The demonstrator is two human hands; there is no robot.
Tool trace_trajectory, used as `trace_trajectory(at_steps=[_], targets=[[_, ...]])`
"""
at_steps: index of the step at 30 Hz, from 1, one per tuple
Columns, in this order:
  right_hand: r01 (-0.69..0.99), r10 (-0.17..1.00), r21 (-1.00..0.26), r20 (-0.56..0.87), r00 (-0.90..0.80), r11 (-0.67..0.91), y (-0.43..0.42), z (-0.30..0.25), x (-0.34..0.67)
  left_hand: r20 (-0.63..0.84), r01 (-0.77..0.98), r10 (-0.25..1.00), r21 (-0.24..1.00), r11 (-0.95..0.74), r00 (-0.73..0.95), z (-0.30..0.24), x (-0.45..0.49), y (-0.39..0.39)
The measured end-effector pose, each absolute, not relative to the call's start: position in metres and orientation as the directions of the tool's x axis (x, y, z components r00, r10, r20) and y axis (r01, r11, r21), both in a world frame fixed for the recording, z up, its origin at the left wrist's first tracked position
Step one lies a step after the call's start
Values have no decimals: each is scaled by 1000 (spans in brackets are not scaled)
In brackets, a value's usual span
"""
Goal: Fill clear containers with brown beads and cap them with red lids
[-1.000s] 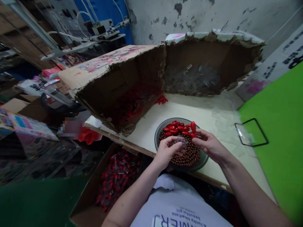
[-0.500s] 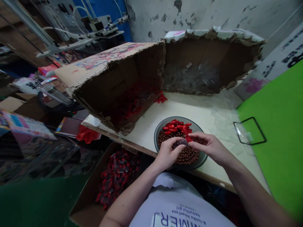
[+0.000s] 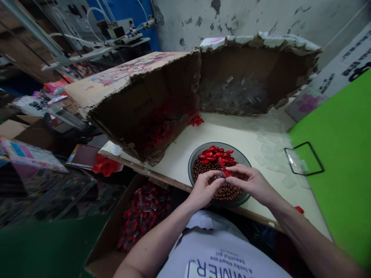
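My hands meet above a grey bowl (image 3: 216,144) holding brown beads (image 3: 230,194) and a heap of glossy red oval pieces (image 3: 213,153). My left hand (image 3: 204,189) pinches a small transparent plastic bag (image 3: 220,176). My right hand (image 3: 249,183) grips a long red piece (image 3: 223,167) by its lower end, and that end touches the bag. Both hands hide the bowl's near part.
Torn cardboard boxes (image 3: 156,88) on the cream table (image 3: 255,139) hold red pieces and transparent bags. A lower box (image 3: 104,247) of bagged red items sits left of me. A green board (image 3: 333,154) lies right, with a black-framed transparent sheet (image 3: 301,159).
My hands have drawn closer together over the bowl. The red piece has moved from near the heap to the bag, and a small red item now shows at the table's right front.
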State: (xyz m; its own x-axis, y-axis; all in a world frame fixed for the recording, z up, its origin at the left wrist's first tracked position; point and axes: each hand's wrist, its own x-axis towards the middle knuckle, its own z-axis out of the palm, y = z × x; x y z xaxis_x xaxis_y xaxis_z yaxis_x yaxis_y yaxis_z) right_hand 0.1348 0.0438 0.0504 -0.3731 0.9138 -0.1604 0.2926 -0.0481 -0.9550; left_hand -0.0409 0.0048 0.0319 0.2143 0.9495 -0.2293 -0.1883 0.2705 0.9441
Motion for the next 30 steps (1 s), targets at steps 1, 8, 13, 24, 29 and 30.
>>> trace_trajectory(at_steps=[1,8,13,24,29,30], targets=[[315,914,-949,-136,-382,-9,43,50,134,-223,-182,951,948,263,213,32,-42,5],[338,911,-941,-154,-383,-17,48,55,138,-168,-180,950,959,219,262,35,-45,12],[102,891,-963,-269,-365,-249,75,59,136,-281,-375,878,822,429,388,37,-42,18],[-184,868,-904,-288,-405,-386,87,44,107,-373,-432,840,732,528,395,22,-37,10],[-19,933,-992,-115,-340,-129,79,37,92,-366,-314,893,842,438,263,18,-19,6],[9,944,-997,-78,-321,-79,77,36,90,-353,-276,915,876,397,195,17,-15,6]])
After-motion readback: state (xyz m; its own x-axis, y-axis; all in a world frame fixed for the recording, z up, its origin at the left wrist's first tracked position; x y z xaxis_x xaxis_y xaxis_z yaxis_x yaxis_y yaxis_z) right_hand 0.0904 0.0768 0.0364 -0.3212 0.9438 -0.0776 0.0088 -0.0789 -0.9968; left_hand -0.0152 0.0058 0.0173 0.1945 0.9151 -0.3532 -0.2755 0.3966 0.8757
